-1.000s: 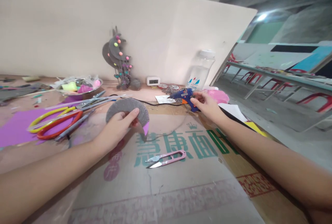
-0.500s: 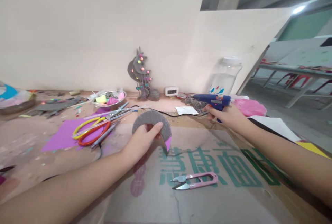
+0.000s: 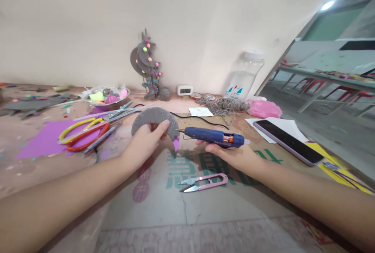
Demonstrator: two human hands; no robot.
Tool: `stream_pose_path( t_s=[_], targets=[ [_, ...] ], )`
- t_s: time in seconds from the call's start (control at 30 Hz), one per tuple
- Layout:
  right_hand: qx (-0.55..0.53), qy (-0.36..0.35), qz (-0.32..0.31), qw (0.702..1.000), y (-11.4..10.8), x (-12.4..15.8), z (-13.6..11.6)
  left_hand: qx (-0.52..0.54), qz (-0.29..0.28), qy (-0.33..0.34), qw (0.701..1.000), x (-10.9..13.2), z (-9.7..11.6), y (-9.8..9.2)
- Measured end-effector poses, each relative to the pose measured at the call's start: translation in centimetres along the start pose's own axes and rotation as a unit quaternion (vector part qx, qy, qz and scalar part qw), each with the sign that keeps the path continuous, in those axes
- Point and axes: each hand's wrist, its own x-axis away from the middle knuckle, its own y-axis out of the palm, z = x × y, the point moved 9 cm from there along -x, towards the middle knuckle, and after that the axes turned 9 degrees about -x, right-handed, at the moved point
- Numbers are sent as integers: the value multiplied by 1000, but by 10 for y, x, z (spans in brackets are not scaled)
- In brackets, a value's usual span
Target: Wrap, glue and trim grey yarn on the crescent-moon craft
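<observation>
A crescent wrapped in grey yarn (image 3: 155, 116), with a bare purple tip pointing down, is pinched between the thumb and fingers of my left hand (image 3: 148, 137). My right hand (image 3: 227, 153) grips a blue glue gun (image 3: 205, 135) whose nozzle points left and reaches the crescent's right edge, just above the purple tip. Whether the nozzle touches it I cannot tell. Below both hands, pink-handled thread snips (image 3: 205, 182) lie on the printed cardboard (image 3: 146, 214).
Scissors with yellow and red handles (image 3: 84, 133) lie on purple sheet at left. A foil bowl (image 3: 108, 98), decorated moon ornament (image 3: 146, 65), small clock (image 3: 185, 90), grey yarn (image 3: 225, 106) and bottle (image 3: 244, 77) stand or lie along the wall. A phone (image 3: 288, 141) lies at right.
My right hand has brought the glue gun left and down to the crescent. The view has shifted right and down, showing the phone and more of the yarn pile.
</observation>
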Motion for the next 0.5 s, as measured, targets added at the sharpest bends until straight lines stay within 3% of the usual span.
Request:
stream_pose_path(
  t_s=[0.5],
  targets=[
    [41, -7, -22, 999, 7, -3, 5, 23, 22, 7, 999, -2, 0, -5]
  ],
)
